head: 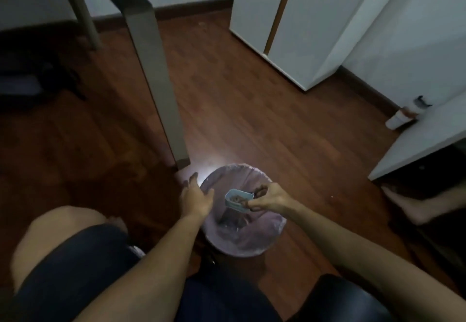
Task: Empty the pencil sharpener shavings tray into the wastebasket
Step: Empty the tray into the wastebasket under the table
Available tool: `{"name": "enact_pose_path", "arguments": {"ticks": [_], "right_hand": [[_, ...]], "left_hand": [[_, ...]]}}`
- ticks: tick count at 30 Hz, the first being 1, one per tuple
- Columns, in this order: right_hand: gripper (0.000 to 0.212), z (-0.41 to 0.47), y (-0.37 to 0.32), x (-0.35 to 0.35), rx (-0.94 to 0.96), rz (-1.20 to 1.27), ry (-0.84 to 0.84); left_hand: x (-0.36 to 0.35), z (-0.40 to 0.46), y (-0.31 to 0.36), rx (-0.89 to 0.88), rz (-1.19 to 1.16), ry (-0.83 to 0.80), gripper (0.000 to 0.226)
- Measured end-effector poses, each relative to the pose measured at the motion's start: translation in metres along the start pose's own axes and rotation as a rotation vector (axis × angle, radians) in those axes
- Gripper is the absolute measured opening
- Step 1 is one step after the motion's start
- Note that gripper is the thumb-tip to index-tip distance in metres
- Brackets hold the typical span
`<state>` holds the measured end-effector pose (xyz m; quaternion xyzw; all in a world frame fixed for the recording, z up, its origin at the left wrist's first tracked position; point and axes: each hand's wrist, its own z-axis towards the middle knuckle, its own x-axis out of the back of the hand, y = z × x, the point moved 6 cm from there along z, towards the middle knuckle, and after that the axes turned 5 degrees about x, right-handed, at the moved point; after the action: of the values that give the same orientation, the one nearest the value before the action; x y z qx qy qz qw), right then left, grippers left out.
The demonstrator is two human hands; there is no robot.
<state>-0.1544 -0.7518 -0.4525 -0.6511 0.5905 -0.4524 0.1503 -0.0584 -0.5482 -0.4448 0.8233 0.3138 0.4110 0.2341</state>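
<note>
The person sits on a chair, bare knees and dark shorts (75, 271) low in the view, with both arms stretched forward over a round wastebasket (267, 246) that stands on the reddish-brown wooden floor (252, 109). The basket is lined with a thin, pale purple plastic bag (252, 241) folded over its rim. The right hand (271, 199) holds the shavings tray (238, 199), a small pale blue plastic tray, directly above the basket's opening; the thumb and fingertips pinch it at its right end, with the thumb on the near edge and the fingers curled over the far edge. The tray's open side faces up toward the camera, and a small clump of brownish shavings appears to lie inside it, though the dim light and blur make that hard to confirm. The left hand (196, 198) hovers at the basket's left rim, empty, with the fingers loosely spread and the thumb pointing toward the tray; whether it touches the bag's edge cannot be told. A grey table leg (156, 74) rises just beyond the basket on the left, and a bright patch of light falls on the floor at its foot. White cabinets (302, 24) stand farther back on the right, and a bare foot (413, 205) rests on the floor well to the right of the basket.
</note>
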Motion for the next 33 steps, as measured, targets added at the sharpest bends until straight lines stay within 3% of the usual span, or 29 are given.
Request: {"name": "enact_pose_path", "arguments": {"ticks": [5, 10, 19, 27, 33], "right_hand": [[0.036, 0.009, 0.017, -0.02, -0.024, -0.285, -0.046], [0.045, 0.018, 0.018, -0.036, 0.036, -0.544, -0.066], [0.057, 0.035, 0.023, -0.054, 0.065, -0.702, -0.117], [0.042, 0.043, 0.023, -0.067, 0.143, -0.859, -0.117], [0.046, 0.044, 0.019, -0.066, 0.201, -0.902, -0.057]], "left_hand": [[-0.005, 0.019, -0.021, 0.124, 0.003, -0.067, 0.072], [-0.022, 0.024, -0.037, 0.188, 0.018, -0.114, 0.066], [-0.025, 0.024, -0.045, 0.193, -0.038, -0.083, 0.057], [-0.025, 0.026, -0.046, 0.209, -0.06, -0.066, 0.057], [-0.026, 0.025, -0.046, 0.209, -0.072, -0.065, 0.054]]}}
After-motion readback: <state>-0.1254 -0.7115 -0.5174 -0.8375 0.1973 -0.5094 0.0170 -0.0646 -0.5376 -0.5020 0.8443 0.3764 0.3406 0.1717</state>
